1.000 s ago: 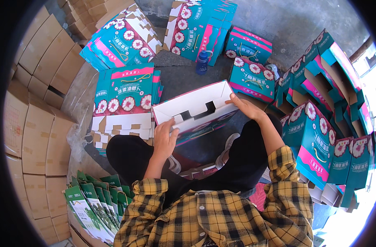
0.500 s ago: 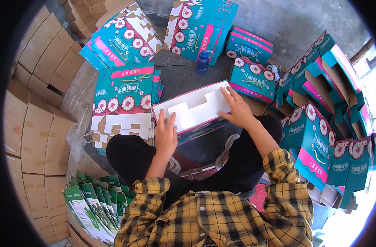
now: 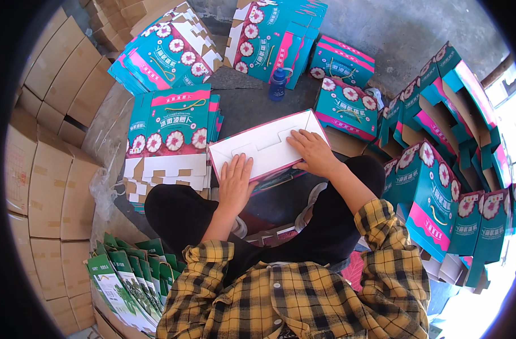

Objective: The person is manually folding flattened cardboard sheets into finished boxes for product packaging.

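A teal and pink gift carton point(image 3: 266, 148) rests across my knees with its white bottom flaps facing up. My left hand point(image 3: 235, 182) lies flat on the near left part of those flaps, fingers spread. My right hand point(image 3: 313, 151) presses flat on the right part, fingers pointing left. Both hands push down on the folded white panel; neither grips it.
A stack of flat unfolded cartons point(image 3: 173, 135) lies to my left. Assembled teal boxes point(image 3: 438, 186) pile up at my right and more at the back point(image 3: 280, 34). A blue bottle point(image 3: 278, 83) stands ahead. Brown cardboard cases point(image 3: 49, 152) line the left; green packets point(image 3: 128, 282) sit near left.
The carton's open end has been folded shut: the flaps now lie flat. Both hands moved from the box's edges onto the white panel and press it down.
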A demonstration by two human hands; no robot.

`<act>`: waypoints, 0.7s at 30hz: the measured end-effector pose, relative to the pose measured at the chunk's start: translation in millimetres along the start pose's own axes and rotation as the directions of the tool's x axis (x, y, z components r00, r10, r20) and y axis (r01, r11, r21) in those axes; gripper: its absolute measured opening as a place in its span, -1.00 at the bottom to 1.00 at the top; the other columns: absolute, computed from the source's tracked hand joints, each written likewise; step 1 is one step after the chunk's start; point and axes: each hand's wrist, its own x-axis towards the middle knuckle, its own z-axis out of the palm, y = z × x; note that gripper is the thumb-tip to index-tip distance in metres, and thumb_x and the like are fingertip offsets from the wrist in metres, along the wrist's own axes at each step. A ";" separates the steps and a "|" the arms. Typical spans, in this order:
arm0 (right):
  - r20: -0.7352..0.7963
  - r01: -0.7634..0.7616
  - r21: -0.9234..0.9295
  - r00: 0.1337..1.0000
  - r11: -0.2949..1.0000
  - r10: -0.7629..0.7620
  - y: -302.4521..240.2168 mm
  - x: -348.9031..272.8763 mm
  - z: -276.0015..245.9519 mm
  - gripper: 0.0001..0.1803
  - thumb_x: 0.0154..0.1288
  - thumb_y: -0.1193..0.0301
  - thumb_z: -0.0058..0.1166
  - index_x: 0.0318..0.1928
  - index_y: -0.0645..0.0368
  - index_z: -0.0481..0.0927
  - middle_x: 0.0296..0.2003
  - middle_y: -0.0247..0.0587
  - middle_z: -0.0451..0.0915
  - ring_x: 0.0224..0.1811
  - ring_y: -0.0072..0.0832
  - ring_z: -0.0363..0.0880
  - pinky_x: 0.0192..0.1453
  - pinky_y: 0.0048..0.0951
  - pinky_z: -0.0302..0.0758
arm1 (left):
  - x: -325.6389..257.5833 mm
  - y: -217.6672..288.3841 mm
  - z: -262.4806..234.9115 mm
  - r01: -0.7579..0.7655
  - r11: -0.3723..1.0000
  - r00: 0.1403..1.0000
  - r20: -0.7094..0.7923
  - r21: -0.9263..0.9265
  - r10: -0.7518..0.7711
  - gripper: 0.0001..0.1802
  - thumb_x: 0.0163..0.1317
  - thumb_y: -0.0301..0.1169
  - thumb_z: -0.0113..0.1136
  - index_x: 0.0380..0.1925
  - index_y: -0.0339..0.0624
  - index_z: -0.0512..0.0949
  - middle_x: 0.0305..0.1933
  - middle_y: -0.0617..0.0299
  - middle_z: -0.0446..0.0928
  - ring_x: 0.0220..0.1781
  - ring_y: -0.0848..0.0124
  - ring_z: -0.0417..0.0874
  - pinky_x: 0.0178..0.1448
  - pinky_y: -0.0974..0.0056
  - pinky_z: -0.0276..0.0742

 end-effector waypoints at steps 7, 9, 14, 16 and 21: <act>0.006 0.022 0.011 1.000 1.000 -0.022 5.4 -1.9 13.1 -0.24 -0.05 0.23 0.35 0.19 0.12 0.35 0.18 -0.11 0.35 0.24 -0.18 0.31 0.23 -0.19 0.31 | 1.3 -3.2 -1.3 -0.017 0.996 1.000 0.021 -0.082 0.019 -0.37 0.07 -0.26 0.29 0.16 -0.20 0.37 0.26 -0.02 0.34 0.34 0.08 0.30 0.39 -0.05 0.09; 0.075 0.034 0.024 0.997 0.999 -0.035 7.0 -2.2 16.8 -0.31 -0.02 0.22 0.33 0.15 0.12 0.39 0.16 -0.14 0.39 0.22 -0.22 0.35 0.21 -0.19 0.33 | -0.1 -5.0 -0.7 -0.026 0.995 0.999 0.027 -0.100 0.029 -0.40 0.09 -0.25 0.27 0.14 -0.22 0.39 0.24 -0.04 0.36 0.32 0.08 0.32 0.38 -0.04 0.11; 0.139 0.032 0.085 0.989 0.996 -0.044 12.5 -1.9 24.9 -0.41 0.01 0.19 0.30 0.06 0.12 0.46 0.08 -0.16 0.46 0.15 -0.23 0.41 0.16 -0.22 0.38 | -0.2 -8.6 1.3 -0.051 0.990 0.996 0.070 -0.135 0.060 -0.46 0.11 -0.24 0.23 0.08 -0.25 0.42 0.19 -0.05 0.40 0.27 0.07 0.36 0.36 0.00 0.14; 0.179 0.027 0.101 0.983 0.995 -0.044 13.9 -1.9 26.0 -0.43 0.01 0.18 0.29 0.04 0.11 0.48 0.06 -0.16 0.48 0.13 -0.22 0.43 0.14 -0.23 0.40 | 0.7 -8.6 2.1 -0.048 0.986 0.995 0.080 -0.159 0.062 -0.47 0.11 -0.24 0.23 0.06 -0.26 0.42 0.17 -0.05 0.42 0.24 0.08 0.37 0.34 0.01 0.17; 0.034 0.072 0.154 0.996 0.985 -0.078 11.2 -3.2 15.1 -0.52 0.08 0.18 0.25 -0.03 0.15 0.51 -0.01 -0.14 0.52 0.06 -0.17 0.46 0.10 -0.21 0.43 | 0.1 -2.7 -2.5 -0.041 0.986 0.998 0.035 -0.163 0.047 -0.44 0.10 -0.22 0.25 0.07 -0.26 0.42 0.20 -0.10 0.36 0.25 0.02 0.34 0.33 0.03 0.18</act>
